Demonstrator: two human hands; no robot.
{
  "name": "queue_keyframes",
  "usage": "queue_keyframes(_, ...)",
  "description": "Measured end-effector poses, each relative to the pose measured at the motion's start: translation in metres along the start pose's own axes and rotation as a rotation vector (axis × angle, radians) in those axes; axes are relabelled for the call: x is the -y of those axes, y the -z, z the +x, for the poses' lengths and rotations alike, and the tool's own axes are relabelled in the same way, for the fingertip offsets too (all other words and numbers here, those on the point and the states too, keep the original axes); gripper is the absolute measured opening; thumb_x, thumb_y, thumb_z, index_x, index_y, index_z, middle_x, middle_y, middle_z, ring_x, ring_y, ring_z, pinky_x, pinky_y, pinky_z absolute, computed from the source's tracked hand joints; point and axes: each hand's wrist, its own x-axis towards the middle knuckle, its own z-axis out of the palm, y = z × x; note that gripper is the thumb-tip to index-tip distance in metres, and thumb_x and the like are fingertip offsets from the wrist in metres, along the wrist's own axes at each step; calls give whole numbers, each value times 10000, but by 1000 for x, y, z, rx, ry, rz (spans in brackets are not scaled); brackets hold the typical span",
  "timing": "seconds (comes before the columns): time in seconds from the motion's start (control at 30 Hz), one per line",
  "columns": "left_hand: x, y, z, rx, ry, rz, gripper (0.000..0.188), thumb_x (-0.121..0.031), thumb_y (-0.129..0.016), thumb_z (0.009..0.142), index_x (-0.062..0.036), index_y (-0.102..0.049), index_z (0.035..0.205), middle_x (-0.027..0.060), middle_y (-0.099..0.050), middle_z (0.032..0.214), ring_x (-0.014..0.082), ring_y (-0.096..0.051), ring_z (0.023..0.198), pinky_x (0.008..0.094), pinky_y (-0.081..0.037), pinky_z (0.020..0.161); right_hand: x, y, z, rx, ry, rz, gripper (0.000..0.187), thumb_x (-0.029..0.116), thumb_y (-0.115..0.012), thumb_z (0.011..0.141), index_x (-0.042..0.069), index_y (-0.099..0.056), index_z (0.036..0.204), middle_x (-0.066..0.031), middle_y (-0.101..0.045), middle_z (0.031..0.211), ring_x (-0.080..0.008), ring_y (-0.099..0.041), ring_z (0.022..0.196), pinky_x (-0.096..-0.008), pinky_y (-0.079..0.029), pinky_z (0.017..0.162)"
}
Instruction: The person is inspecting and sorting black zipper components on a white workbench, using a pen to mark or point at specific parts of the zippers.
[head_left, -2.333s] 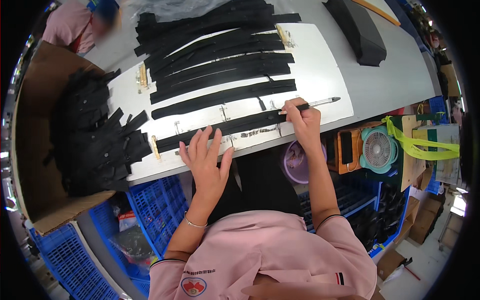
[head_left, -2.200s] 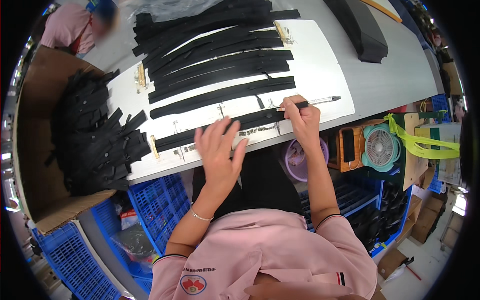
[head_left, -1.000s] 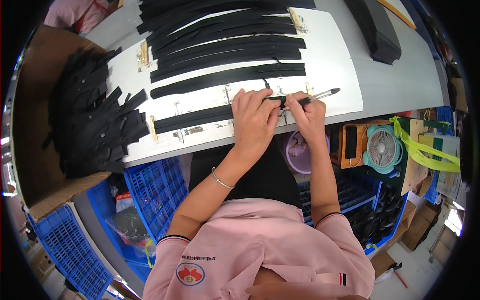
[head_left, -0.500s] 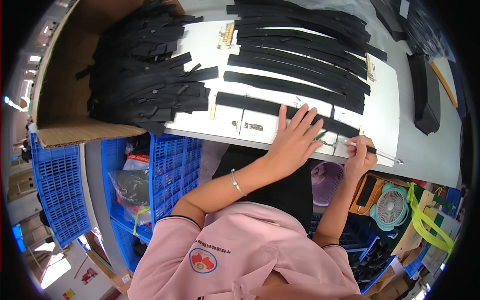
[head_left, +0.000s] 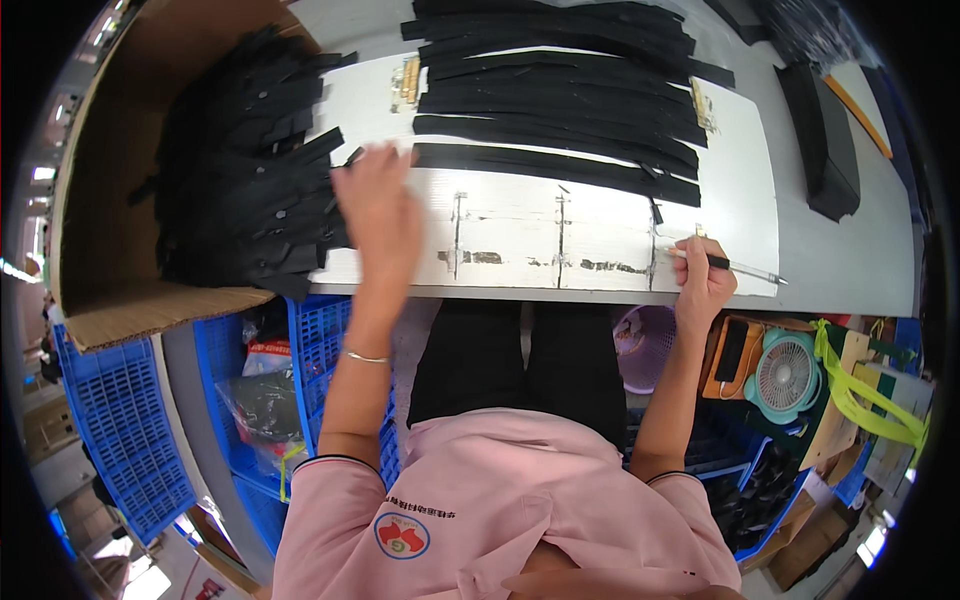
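My left hand [head_left: 383, 212] is smeared by motion at the near right edge of a heap of black fabric strips [head_left: 250, 170]; whether its fingers hold one I cannot tell. My right hand [head_left: 706, 278] is closed round a pen [head_left: 718, 262] with a black grip, resting at the near right part of a white board [head_left: 510, 225]. The board bears dark upright marks and smudges between my hands. Beyond them, several long black strips [head_left: 560, 172] lie side by side across it.
An open cardboard box [head_left: 150, 297] holds the heap at the left. A black block-shaped piece [head_left: 822, 150] lies on the grey table [head_left: 870, 250] at right. Below are blue crates [head_left: 125, 420], a purple basket [head_left: 650, 365] and a small teal fan [head_left: 783, 375].
My left hand has left the near strip and swung left to the heap. That strip no longer covers the board's marks. My right hand still holds the pen.
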Motion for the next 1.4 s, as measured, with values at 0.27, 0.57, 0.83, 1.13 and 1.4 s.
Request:
queue_keyframes(0.27, 86, 16, 9, -4, 117, 131, 247, -157, -690, 953, -89, -720, 1188, 111, -694, 1270, 308, -539, 1357, 588, -189, 1235, 5, -2, 0, 10, -36, -25, 181, 138, -660, 1011, -3, -733, 923, -44, -711, 792, -41, -542, 620, -202, -388, 553)
queue_keyframes(0.57, 78, 26, 9, 117, 71, 128, 249, -186, -660, 989, -108, -710, 1220, 83, -678, 1303, 270, -564, 1326, 538, -201, 1240, 9, -6, -1, 27, -31, -16, 186, 106, -674, 1000, -43, -736, 908, -51, -715, 817, -71, -588, 680, -224, -461, 624)
queue_keyframes(0.83, 75, 24, 25, 58, 26, 126, 144, -180, -643, 1002, -69, -685, 1085, 99, -710, 1112, 313, -637, 1097, 494, -364, 1131, 12, -7, -1, 30, -23, -18, 191, 100, -678, 996, -46, -733, 885, -54, -728, 826, -72, -610, 676, -224, -475, 631)
queue_keyframes(1.13, -48, 6, 10, 116, 72, -257, 113, -186, -675, 993, -79, -677, 1032, 97, -700, 887, 284, -677, 731, 384, -539, 663, 4, -3, 0, 53, 50, 22, 126, 77, -655, 1004, -25, -729, 1001, -68, -722, 813, -80, -625, 681, -222, -468, 627)
queue_keyframes(1.4, -136, -46, -14, 245, -217, -559, 280, -124, -747, 896, -70, -641, 1150, 77, -684, 852, 260, -672, 758, 359, -540, 668, 27, -29, -44, 87, 576, -531, 305, -12, -693, 917, 48, -688, 1217, -97, -770, 1058, -237, -712, 945, -349, -526, 864)
